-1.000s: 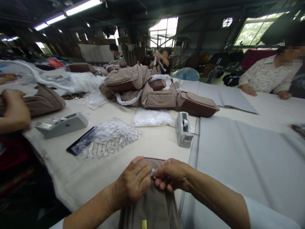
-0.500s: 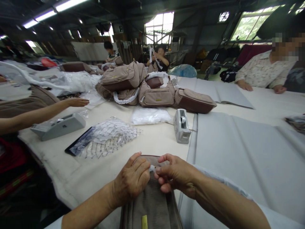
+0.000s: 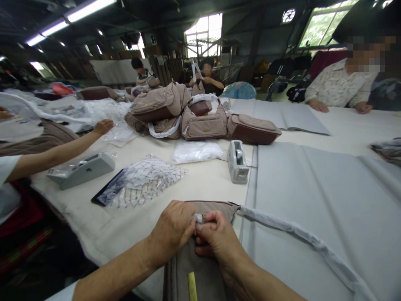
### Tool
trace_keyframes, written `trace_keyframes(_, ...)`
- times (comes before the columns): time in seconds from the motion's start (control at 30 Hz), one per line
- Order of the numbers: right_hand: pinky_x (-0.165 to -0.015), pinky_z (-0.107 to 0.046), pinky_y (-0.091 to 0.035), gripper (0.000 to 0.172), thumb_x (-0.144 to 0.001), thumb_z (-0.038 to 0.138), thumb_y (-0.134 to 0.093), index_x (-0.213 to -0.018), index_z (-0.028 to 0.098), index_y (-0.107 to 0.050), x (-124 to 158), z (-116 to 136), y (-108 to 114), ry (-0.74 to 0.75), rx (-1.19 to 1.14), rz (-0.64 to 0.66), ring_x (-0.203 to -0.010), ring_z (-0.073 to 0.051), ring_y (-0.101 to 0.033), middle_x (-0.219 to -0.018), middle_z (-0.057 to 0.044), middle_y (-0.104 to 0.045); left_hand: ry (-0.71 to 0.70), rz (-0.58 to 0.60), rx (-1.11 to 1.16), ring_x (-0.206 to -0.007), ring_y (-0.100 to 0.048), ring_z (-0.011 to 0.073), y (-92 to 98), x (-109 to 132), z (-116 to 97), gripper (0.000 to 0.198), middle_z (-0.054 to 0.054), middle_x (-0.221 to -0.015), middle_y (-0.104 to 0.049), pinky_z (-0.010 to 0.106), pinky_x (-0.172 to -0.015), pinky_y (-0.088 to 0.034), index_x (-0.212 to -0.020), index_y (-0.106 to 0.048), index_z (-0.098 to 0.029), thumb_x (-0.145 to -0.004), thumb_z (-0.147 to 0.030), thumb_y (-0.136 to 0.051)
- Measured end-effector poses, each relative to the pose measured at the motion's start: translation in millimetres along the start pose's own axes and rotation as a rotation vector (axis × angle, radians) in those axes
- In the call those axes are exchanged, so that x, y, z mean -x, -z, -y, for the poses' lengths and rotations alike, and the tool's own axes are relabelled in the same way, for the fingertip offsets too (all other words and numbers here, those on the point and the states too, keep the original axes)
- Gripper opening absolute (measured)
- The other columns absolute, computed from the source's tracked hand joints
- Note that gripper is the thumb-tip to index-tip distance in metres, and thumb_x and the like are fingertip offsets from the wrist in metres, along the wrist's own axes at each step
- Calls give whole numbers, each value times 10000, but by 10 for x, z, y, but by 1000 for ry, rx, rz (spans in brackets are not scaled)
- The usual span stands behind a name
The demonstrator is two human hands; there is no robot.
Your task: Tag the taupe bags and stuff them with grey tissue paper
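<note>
A taupe bag (image 3: pixel 184 267) lies in front of me at the table's edge, with a yellow-gold plate (image 3: pixel 192 286) on its front. Its strap (image 3: pixel 300 233), wrapped in white material, runs off to the right. Over the upper part of the bag, my left hand (image 3: pixel 173 228) is closed, pinching a small white wrapping (image 3: pixel 198 217) near a gold-coloured metal part. My right hand (image 3: pixel 216 240) meets it there, thumb and fingers pinched on the same wrapping. The fingertips hide most of the metal part.
A grey tape dispenser (image 3: pixel 238 163) stands ahead, and another tape dispenser (image 3: pixel 84 169) is at left. Between them lie a patterned plastic packet (image 3: pixel 147 179) and white plastic sheets (image 3: pixel 197 151). Finished-looking bags (image 3: pixel 205 123) are piled behind. A co-worker's arm (image 3: pixel 62 146) reaches in from the left.
My right hand has closed in on the small white wrapping beside my left fingers. The wrapped strap now shows more fully at right. The co-worker's hand at left has curled and risen slightly.
</note>
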State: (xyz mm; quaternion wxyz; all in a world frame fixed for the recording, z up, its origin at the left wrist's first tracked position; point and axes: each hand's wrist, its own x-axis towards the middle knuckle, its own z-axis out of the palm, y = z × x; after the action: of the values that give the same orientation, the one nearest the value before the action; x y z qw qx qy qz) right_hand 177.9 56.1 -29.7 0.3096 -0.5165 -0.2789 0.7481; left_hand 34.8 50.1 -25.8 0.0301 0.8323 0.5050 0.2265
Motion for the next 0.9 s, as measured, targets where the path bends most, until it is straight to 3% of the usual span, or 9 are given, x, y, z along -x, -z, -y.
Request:
trace_keyframes(0.17, -364, -167, -406, 354, -622, 254, -612, -835, 228, -330, -35, -100, -59, 101, 39, 9, -443, -93, -465, -467, 117, -466, 328, 164, 140, -718, -525, 212, 123, -27, -147, 131, 52, -724, -580, 329, -657, -385, -715, -504, -176, -812, -194, -419)
trace_keyframes(0.3, -350, -181, -389, 295, -692, 235, -565, -908, 226, -364, -70, -213, -75, 194, 132, 22, -412, -91, -433, -506, 117, -448, 581, 229, 280, -634, -493, 174, 177, -52, -204, 119, -5, -637, -535, 282, -602, -336, -678, -489, -195, -779, -221, -432)
trace_keyframes(0.53, -563, -261, -424, 314, -751, 122, -517, -1057, 190, -510, -125, -265, -68, 476, 484, -74, -593, -151, -552, -640, 28, -566, 722, 156, 454, -578, -425, 147, 60, -35, -105, 131, -45, -563, -454, 247, -553, -290, -615, -484, -193, -725, -264, -483)
trace_keyframes(0.67, -653, -311, -417, 340, -804, 131, -461, -1130, 186, -540, -138, -211, -42, 641, 743, -49, -685, -199, -592, -743, -25, -633, 848, 127, 685, -588, -413, 135, 65, -71, -77, 188, -45, -563, -464, 234, -546, -288, -552, -437, -193, -660, -299, -549)
trace_keyframes(0.77, -652, -323, -410, 353, -836, 165, -435, -1176, 177, -530, -147, -195, -32, 699, 875, -51, -709, -226, -604, -773, -51, -646, 938, 106, 815, -542, -348, 110, 67, -91, -78, 251, -64, -526, -397, 227, -512, -249, -529, -369, -204, -610, -334, -567)
trace_keyframes(0.9, -638, -312, -412, 297, -837, 195, -462, -1115, 184, -565, -165, -196, -35, 676, 799, -76, -676, -213, -603, -750, -41, -652, 989, 103, 879, -528, -363, 101, 52, -116, -87, 232, -64, -531, -404, 226, -520, -270, -547, -365, -205, -564, -343, -550)
